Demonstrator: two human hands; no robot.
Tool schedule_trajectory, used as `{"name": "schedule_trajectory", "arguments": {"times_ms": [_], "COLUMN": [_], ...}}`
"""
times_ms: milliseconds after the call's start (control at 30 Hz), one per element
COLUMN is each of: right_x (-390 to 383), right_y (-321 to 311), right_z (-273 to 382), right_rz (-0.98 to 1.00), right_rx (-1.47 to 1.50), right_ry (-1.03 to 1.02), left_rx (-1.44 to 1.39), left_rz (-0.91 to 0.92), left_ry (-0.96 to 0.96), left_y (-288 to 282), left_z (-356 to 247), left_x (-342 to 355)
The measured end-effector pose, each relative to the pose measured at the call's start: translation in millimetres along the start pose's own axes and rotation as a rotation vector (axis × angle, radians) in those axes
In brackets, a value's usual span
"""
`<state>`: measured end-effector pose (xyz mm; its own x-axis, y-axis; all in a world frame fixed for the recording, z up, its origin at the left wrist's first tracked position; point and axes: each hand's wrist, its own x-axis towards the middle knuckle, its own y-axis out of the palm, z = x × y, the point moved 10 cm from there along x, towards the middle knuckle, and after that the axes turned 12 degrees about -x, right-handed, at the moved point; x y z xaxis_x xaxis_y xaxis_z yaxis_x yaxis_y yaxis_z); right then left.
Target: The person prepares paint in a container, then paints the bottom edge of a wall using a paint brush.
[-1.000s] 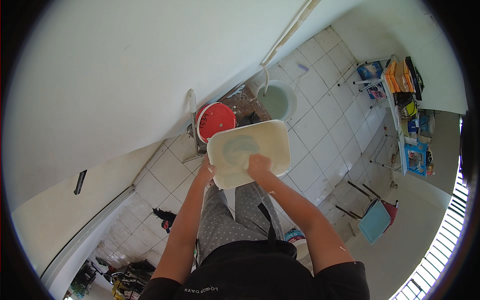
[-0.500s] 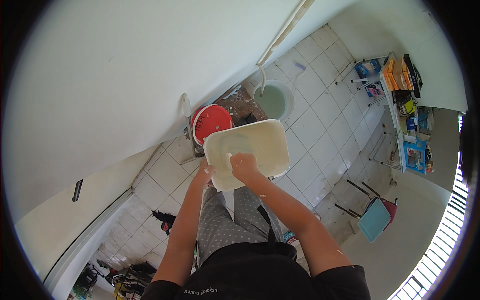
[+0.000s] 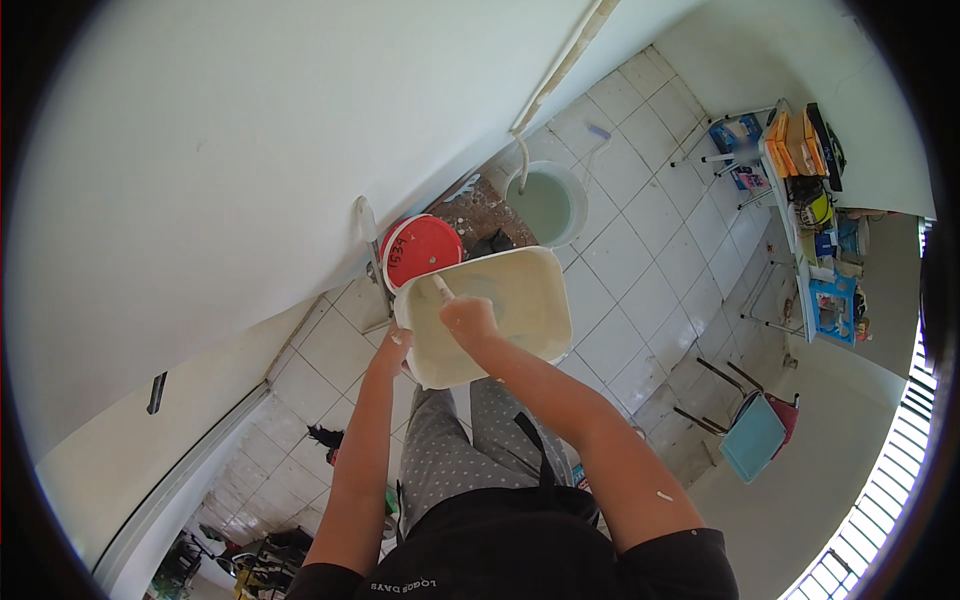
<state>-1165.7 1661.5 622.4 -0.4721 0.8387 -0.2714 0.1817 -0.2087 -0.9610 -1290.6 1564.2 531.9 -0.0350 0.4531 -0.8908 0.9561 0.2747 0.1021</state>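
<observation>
A cream-coloured rectangular plastic tub (image 3: 530, 310) is held up in front of my legs, with a pale smeared coating inside. My left hand (image 3: 396, 345) grips its left wall, the thumb showing on the rim and the other fingers hidden behind. Over the inside of the tub, my right hand (image 3: 469, 318) is closed round a pale stick-like handle (image 3: 443, 289). One end of this handle sticks out toward the tub's far left corner. Its other end is hidden by the hand, so its kind cannot be made out. White flecks dot my right forearm.
Behind the tub stand a red-lidded bucket (image 3: 424, 246) and a white bucket of cloudy water (image 3: 546, 207) with a hose in it. A long wall (image 3: 250, 130) runs along the left. Rightward are a cluttered table (image 3: 790, 235) and a light-blue chair seat (image 3: 751, 440).
The tub has shifted slightly left and down. My right hand has moved left within it, and more of the pale handle shows. My left hand still grips the rim.
</observation>
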Motion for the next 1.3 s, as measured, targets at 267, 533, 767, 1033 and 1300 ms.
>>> {"name": "schedule_trajectory", "arguments": {"times_ms": [267,533,767,1033,1300], "right_x": [-25,-62,-72,-75,-60], "right_y": [36,20,-9,-12,33], "right_z": [-98,-161,-158,-173,-175], "right_rz": [0.165,0.091,0.085,0.013,0.12], "right_rx": [-0.039,0.24,0.269,0.145,0.198], "right_ry": [0.343,0.575,0.638,0.767,0.697], "left_rx": [-0.023,0.118,0.134,0.098,0.078], "left_rz": [0.086,0.162,0.122,0.145,0.158], "left_ry": [0.113,-0.083,0.083,0.127,0.081], "left_y": [19,25,28,33,37], "left_z": [-4,12,-2,0,6], "left_x": [0,1,5,12,12]}}
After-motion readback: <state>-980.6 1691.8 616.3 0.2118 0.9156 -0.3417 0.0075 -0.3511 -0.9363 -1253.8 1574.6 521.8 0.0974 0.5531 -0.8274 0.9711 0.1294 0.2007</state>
